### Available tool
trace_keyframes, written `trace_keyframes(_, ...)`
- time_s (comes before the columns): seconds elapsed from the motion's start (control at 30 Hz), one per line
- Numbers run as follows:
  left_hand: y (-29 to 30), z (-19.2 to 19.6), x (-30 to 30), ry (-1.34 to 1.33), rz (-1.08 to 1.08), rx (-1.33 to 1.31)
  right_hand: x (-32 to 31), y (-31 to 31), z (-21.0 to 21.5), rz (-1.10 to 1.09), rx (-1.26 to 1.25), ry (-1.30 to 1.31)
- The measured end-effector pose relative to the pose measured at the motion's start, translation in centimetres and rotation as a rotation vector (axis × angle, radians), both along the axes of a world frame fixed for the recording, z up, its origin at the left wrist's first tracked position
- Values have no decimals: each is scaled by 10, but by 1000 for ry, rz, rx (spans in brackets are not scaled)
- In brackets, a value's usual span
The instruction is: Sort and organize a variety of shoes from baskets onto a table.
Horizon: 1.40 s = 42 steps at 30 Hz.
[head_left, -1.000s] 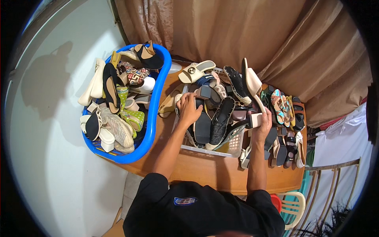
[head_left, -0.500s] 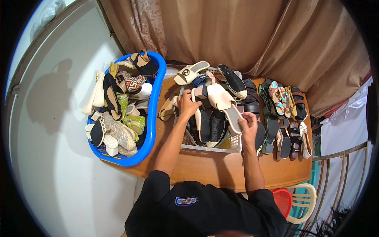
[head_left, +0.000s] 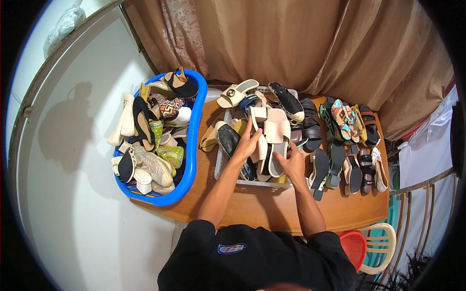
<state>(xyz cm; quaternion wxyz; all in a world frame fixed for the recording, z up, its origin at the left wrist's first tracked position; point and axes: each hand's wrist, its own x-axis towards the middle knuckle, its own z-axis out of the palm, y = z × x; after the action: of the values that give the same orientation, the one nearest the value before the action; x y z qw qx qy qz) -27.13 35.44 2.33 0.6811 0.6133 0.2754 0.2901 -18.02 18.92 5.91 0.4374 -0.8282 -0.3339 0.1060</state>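
Observation:
Over the white plastic basket (head_left: 219, 162), two cream sandals are held side by side. My left hand (head_left: 248, 144) is closed on the left one, a cream heeled sandal (head_left: 260, 114) turned on its side with its block heel at the far end. My right hand (head_left: 293, 164) grips the other, a cream slide sandal (head_left: 277, 124) with a wide strap and grey insole, its toe pointing away from me. Beside my left hand a black espadrille (head_left: 228, 139) leans in the basket. Another black espadrille (head_left: 286, 102) and a cream slide with a round ornament (head_left: 236, 94) lie at the basket's far side.
A blue tub (head_left: 194, 131) heaped with mixed shoes stands at the left of the wooden table (head_left: 233, 206). Rows of sandals (head_left: 350, 167) line the right side. Behind hangs a brown curtain (head_left: 262, 43). A red basin (head_left: 353, 247) rests on a chair (head_left: 383, 247) at lower right.
The two cream sandals have come together, the left one lifted and moved right, the slide now upright beside it. A black espadrille in the basket is more exposed.

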Motion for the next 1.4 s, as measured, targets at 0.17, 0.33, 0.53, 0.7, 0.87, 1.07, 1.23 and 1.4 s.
trace_keyframes(0.17, 1, 21, -4, -74, -60, -244, 9, -5, -19, -3, 57, 91)
trace_keyframes(0.33, 1, 32, -10, -40, -110, -262, 8, -9, -32, 82, 324, 543)
trace_keyframes(0.53, -9, 37, -12, -129, -123, -227, 15, -13, -37, 67, 539, 777)
trace_keyframes(0.7, -14, 32, -17, -421, -196, -972, 16, -31, -14, 104, 750, 1135)
trace_keyframes(0.87, -24, 17, -17, -922, -351, -1216, 15, -45, 4, 430, 813, 1397)
trace_keyframes(1.07, -35, 24, -33, -654, -500, -1043, 6, -52, -11, 525, 980, 1634)
trace_keyframes(1.23, -55, 52, -43, -727, -418, -696, 6, -64, -5, 545, 958, 1607)
trace_keyframes(1.4, -48, 56, -51, -637, -542, -713, 12, -75, 7, 504, 736, 1507)
